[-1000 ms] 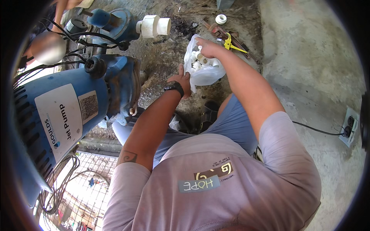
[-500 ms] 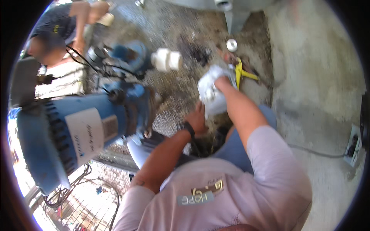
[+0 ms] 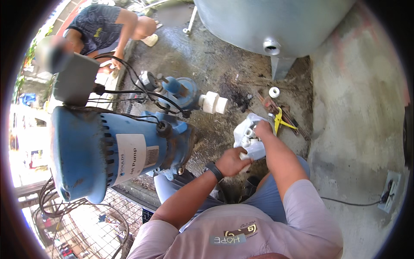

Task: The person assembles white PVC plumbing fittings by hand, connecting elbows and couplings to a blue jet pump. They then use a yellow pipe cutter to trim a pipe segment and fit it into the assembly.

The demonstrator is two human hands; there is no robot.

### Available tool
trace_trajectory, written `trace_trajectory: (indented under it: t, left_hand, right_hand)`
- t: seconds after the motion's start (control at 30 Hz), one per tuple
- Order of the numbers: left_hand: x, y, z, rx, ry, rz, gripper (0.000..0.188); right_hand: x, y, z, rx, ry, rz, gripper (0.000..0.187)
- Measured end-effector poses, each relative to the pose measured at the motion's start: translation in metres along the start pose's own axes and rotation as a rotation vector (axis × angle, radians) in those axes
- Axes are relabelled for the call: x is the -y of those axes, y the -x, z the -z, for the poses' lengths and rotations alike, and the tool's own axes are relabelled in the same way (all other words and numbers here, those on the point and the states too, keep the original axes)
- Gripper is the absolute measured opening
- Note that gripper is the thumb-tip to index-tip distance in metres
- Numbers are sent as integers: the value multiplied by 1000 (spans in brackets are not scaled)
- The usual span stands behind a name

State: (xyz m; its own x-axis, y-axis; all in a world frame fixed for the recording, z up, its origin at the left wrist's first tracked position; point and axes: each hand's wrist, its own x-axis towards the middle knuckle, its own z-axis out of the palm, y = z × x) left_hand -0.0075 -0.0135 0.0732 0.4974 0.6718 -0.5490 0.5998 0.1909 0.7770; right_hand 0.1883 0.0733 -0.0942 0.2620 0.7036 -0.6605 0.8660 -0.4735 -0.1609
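A clear-white plastic bag [image 3: 257,151] lies open on the floor between my knees, with several white pipe fittings [image 3: 248,138] inside. My right hand [image 3: 264,128] is at the bag's far right edge, fingers curled on the plastic and partly hidden. At the near left corner, my left hand [image 3: 235,162] is closed on the bag, its thumb along the white edge. Just right of the bag lies a yellow-handled tool [image 3: 282,121], beside a rusty red wrench [image 3: 270,105]. A white ring-shaped roll [image 3: 274,92] rests beyond them.
A blue water pump [image 3: 90,146] with black cables stands at my left, a white union fitting [image 3: 214,102] on its outlet side. A large metal tank [image 3: 276,26] stands ahead. A concrete wall [image 3: 353,108] with an outlet [image 3: 390,192] is at right. Another person [image 3: 97,30] crouches far left.
My view has shifted, so the pump and tank show more fully. My left hand has come up to the bag and taken its near edge. The fittings inside now show clearly.
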Motion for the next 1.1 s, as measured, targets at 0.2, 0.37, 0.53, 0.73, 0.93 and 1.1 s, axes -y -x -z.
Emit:
trace_trajectory:
  t: [0.2, 0.37, 0.53, 0.73, 0.93, 1.1]
  left_hand:
    - [-79, 39, 44, -82, 654, -46, 64]
    - [-109, 97, 82, -504, -257, -566, 71]
    - [-106, 150, 93, -629, -410, -735, 74]
    - [-127, 162, 108, -675, -634, -873, 53]
    - [-56, 79, 76, -521, -923, -352, 68]
    - [-26, 76, 74, -489, -949, -191, 66]
  right_hand:
    - [5, 5, 56, 275, 563, 347, 43]
    - [-25, -20, 78, -158, -1, 484, 38]
    - [-36, -30, 94, -114, -364, 256, 39]
    - [-15, -37, 88, -69, -412, 274, 34]
    - [38, 7, 99, -18, -911, 315, 39]
    - [27, -28, 57, -168, -661, 254, 31]
